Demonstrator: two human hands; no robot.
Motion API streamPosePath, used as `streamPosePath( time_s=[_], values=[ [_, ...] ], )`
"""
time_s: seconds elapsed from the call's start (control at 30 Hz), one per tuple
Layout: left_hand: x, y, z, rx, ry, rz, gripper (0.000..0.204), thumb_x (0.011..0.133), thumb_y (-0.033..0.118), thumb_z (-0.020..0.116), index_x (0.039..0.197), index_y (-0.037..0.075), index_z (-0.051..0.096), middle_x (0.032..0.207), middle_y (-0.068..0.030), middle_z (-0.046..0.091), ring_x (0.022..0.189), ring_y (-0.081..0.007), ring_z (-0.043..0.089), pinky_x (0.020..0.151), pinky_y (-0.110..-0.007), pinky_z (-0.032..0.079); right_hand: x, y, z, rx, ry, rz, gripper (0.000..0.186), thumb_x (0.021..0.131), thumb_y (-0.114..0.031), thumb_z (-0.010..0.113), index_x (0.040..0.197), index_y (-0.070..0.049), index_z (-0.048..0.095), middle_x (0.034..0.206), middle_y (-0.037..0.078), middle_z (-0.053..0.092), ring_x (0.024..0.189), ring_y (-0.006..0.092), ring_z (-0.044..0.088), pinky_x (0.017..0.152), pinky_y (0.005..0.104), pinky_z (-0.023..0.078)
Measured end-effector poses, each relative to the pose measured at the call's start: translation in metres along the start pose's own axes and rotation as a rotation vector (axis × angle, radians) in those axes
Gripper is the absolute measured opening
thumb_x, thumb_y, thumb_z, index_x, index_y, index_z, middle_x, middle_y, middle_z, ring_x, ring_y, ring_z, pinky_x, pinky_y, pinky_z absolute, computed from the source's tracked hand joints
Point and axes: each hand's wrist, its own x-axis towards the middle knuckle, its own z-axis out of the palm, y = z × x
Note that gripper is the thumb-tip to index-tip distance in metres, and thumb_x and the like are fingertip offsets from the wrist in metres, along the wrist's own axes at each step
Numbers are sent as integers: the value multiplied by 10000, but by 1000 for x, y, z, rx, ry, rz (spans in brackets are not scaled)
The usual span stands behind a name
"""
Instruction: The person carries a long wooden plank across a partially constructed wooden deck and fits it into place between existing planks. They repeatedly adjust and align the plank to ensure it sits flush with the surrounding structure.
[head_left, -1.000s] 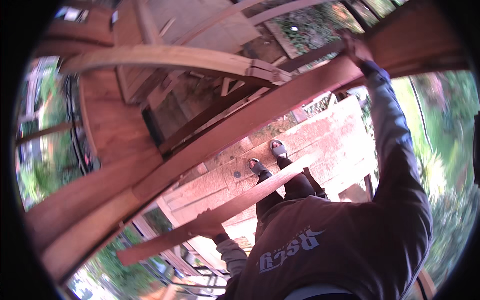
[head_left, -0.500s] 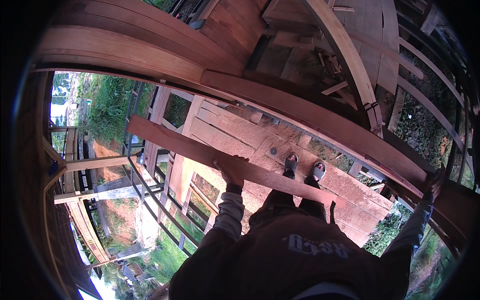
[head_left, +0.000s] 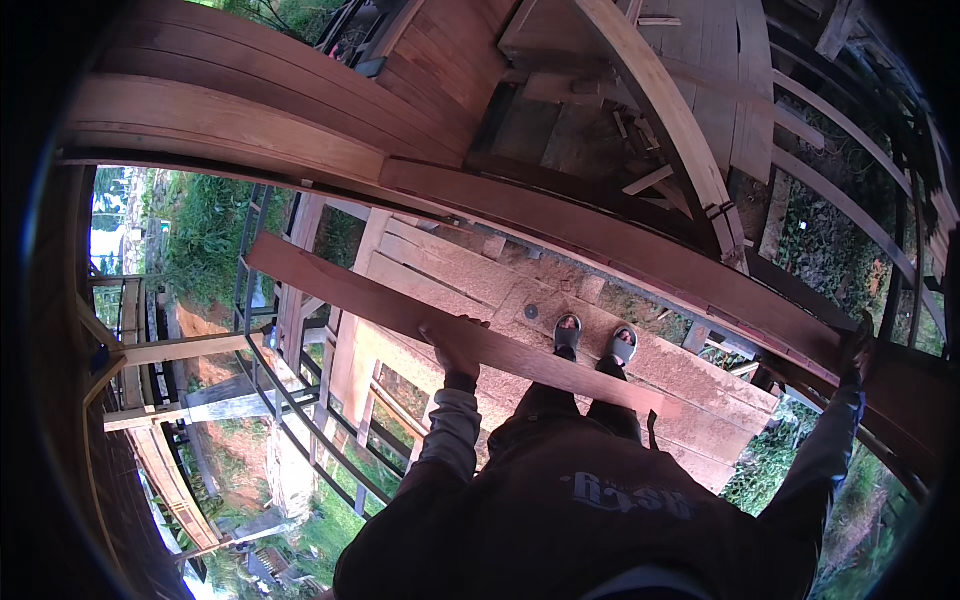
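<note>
My left hand (head_left: 455, 346) is closed around the middle of a long reddish-brown wooden plank (head_left: 390, 312). This plank slants across in front of my body, its far end up to the left and its near end close to my waist at the right. Out to the right, my right hand (head_left: 858, 352) lies with stretched fingers against the right end of another reddish board (head_left: 600, 240). That board runs along the edge of a wooden wall frame. Shade makes the right fingers hard to see in detail.
My sandalled feet (head_left: 567, 334) stand on a dusty plank platform (head_left: 520, 290) with gaps and open ground below its edges. A curved wooden beam (head_left: 675, 120) rises beyond the frame. Dark metal railings (head_left: 300, 410) stand at the left. Wood scraps (head_left: 640, 160) lie inside the structure.
The view has shifted slightly, moving the scene a little left. My right hand has moved in against the board's end. My left hand keeps hold of the plank.
</note>
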Motion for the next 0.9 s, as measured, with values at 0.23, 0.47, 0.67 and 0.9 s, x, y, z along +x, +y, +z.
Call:
streamPosePath(
  time_s=[0.23, 0.47, 0.67, 0.9],
  values=[
    [15, -15, 48, 10, -197, -22, 814, 862, 737, 256, 1073, -4, 520, 938, -152, 597, 920, -352, 574, 885, -531, 446, -11, -117, 6, 26, 134, 9, 745, 863, -490, 510, 1436, -79, 269, 1425, 205, 356, 1325, 358, 334, 1078, 516, 250],
    [-32, -6, 178, 82, -347, -25, 907, 807, 798, 278, 1061, -43, 502, 1015, -203, 557, 914, -376, 585, 892, -515, 478, -251, -418, 14, 467, -639, -389, 860, 818, -531, 578, 1455, -76, 222, 1443, 209, 325, 1351, 364, 299, 1098, 555, 214],
    [-89, -7, 248, 181, -565, -188, 875, 813, 769, 352, 1074, -61, 447, 957, -239, 562, 929, -389, 594, 889, -527, 496, -269, -491, -8, 470, -275, -137, 872, 697, -343, 728, 1383, -47, 278, 1273, 214, 429, 1143, 369, 488, 879, 518, 417],
    [-141, -12, 259, 191, -1110, -469, 811, 865, 709, 342, 1222, -17, 414, 1117, -232, 549, 1112, -369, 525, 1032, -502, 363, -287, -485, -36, 450, -73, 112, 695, 603, -175, 707, 1202, 10, 407, 1038, 202, 548, 984, 388, 567, 823, 472, 462]
  ],
)
